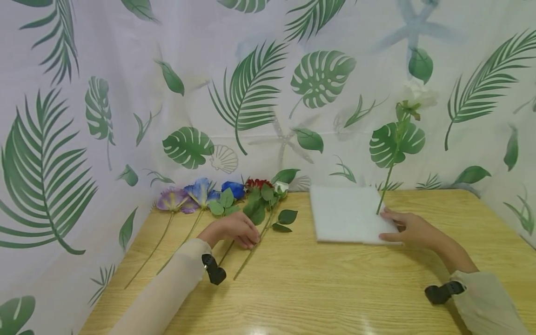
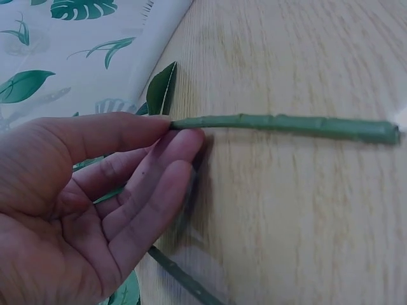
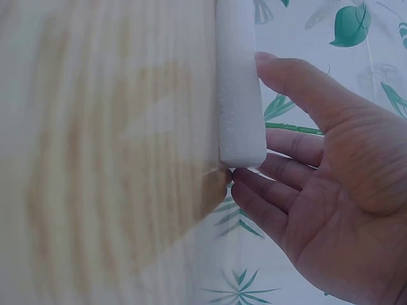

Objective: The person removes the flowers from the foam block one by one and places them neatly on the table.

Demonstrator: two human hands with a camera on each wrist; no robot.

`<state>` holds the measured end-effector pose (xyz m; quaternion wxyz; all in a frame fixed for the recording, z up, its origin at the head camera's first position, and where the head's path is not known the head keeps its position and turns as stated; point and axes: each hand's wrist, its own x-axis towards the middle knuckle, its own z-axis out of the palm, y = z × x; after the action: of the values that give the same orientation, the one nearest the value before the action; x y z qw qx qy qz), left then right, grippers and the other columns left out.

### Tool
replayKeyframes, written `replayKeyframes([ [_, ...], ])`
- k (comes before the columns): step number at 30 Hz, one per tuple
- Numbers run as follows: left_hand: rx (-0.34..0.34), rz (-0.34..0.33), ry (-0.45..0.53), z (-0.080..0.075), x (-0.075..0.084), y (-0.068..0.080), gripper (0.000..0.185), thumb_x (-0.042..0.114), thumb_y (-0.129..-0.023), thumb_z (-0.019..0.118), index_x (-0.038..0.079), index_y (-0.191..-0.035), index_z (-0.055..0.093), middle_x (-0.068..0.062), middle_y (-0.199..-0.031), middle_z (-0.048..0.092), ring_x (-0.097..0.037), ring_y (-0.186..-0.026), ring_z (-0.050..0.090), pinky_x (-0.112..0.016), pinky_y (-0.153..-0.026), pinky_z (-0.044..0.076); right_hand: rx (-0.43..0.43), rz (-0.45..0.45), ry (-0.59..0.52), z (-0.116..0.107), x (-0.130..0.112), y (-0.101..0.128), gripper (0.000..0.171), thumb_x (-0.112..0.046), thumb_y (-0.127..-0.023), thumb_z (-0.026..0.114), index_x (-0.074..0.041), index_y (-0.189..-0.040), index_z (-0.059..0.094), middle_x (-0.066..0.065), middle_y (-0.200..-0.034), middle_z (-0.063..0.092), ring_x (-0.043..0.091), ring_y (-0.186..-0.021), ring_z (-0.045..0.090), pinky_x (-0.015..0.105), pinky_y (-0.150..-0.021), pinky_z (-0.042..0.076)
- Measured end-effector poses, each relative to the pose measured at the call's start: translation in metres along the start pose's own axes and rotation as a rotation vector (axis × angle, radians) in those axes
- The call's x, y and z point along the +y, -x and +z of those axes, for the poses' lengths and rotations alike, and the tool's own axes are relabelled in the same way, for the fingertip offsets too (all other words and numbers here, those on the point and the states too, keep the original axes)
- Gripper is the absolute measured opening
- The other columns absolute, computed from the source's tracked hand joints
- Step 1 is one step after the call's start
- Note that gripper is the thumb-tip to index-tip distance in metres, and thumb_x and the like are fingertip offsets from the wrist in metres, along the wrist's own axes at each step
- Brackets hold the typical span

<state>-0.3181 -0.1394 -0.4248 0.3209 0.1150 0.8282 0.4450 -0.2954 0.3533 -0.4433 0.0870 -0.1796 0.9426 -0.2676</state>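
In the head view my left hand (image 1: 237, 229) is at the long green stem of a white flower (image 1: 281, 187) lying on the table. The left wrist view shows the thumb and index finger pinching that stem (image 2: 305, 126), its cut end pointing away from the palm. On the right, a flat white foam block (image 1: 347, 216) lies on the table, and a tall white flower (image 1: 416, 95) stands tilted with its stem at the block's right side. My right hand (image 1: 412, 229) holds the block's right edge, thumb and fingers around the near corner (image 3: 243, 127).
Left of my left hand lie a purple flower (image 1: 171, 199), a light blue flower (image 1: 200, 191), a dark blue rose (image 1: 232, 190) and a red flower (image 1: 258, 184). A leaf-printed curtain (image 1: 259, 28) hangs behind the wooden table (image 1: 310, 288).
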Motion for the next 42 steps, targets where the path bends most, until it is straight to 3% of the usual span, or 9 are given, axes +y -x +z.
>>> replayKeyframes([
  [7,-0.016,0.003,-0.030,-0.002,0.001,0.000,0.020,0.004,-0.094,0.068,-0.007,-0.109,0.075,-0.013,-0.091,0.077,-0.012,-0.071,0.071,-0.032,-0.075,0.064,-0.002,-0.002,0.013,0.000,-0.001,0.000,0.088,-0.040,-0.091,0.077,0.013,-0.149,0.037,0.039,-0.155,0.029,0.057,-0.136,0.042,0.062,-0.106,0.046],
  [26,-0.035,-0.036,-0.074,-0.006,0.008,0.000,0.016,0.005,-0.094,0.071,-0.004,-0.105,0.077,-0.009,-0.082,0.077,-0.013,-0.068,0.072,-0.032,-0.074,0.065,0.005,-0.006,0.019,0.000,0.001,-0.001,0.088,-0.040,-0.091,0.077,0.012,-0.150,0.038,0.038,-0.156,0.029,0.055,-0.136,0.043,0.061,-0.106,0.046],
  [42,-0.045,-0.038,-0.083,-0.006,0.009,-0.001,0.017,0.005,-0.094,0.070,-0.004,-0.106,0.077,-0.011,-0.086,0.078,-0.012,-0.069,0.073,-0.033,-0.076,0.065,0.018,-0.006,0.026,0.000,0.002,-0.001,0.088,-0.042,-0.091,0.077,0.012,-0.149,0.039,0.038,-0.156,0.030,0.055,-0.136,0.043,0.061,-0.106,0.046],
])
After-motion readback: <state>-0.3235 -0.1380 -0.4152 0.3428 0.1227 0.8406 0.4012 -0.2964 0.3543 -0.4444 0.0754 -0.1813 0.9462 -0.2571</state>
